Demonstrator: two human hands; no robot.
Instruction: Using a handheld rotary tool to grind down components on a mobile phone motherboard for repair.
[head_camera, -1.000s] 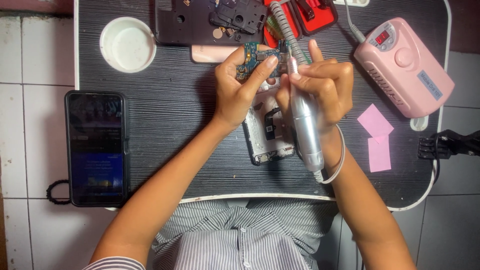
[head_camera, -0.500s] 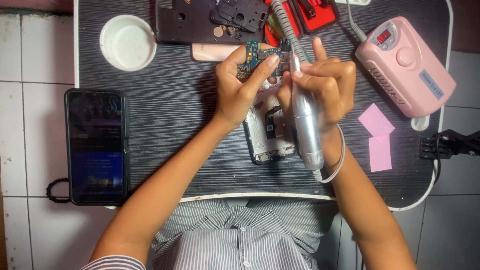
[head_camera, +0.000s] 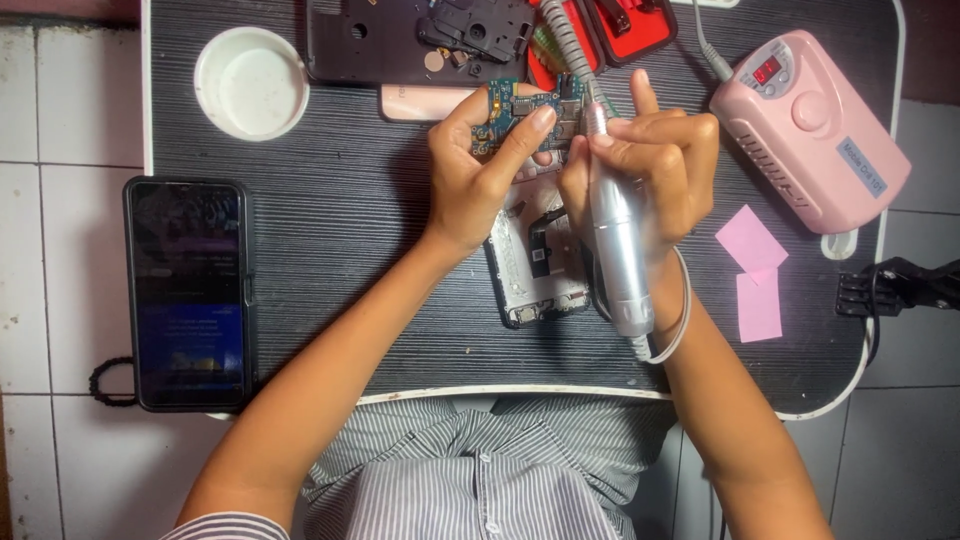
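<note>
I see the circuit board (head_camera: 520, 112) held above the far middle of the table (head_camera: 340, 250), pinched in the left hand (head_camera: 480, 175): thumb along its near edge, fingers wrapped behind the left end. Its long axis runs left to right, its populated face turned up toward the camera. It is a thin blue-green board, irregular in outline, studded with small metal cans and dark chips.

The right hand (head_camera: 645, 165) is clamped around a silver rotary handpiece (head_camera: 618, 240), gripped like a pen. The handpiece is a smooth metal cylinder with its long axis near vertical in the view, tip pointing away from the person and meeting the right end of the board. I cannot tell whether the tip actually touches. A pale cord (head_camera: 678, 320) loops from its near end around the right wrist.

Under the hands lies an opened phone frame (head_camera: 540, 265), flat, long axis running away from the person. To the right sits a pink control box (head_camera: 810, 130), glossy plastic with a round knob and a red display, and near it two pink paper notes (head_camera: 755, 270). On the far left stands a round white dish (head_camera: 250, 82). A dark phone (head_camera: 190, 295) lies at the left edge, screen up. The tabletop is black with a fine streaked grain.
</note>
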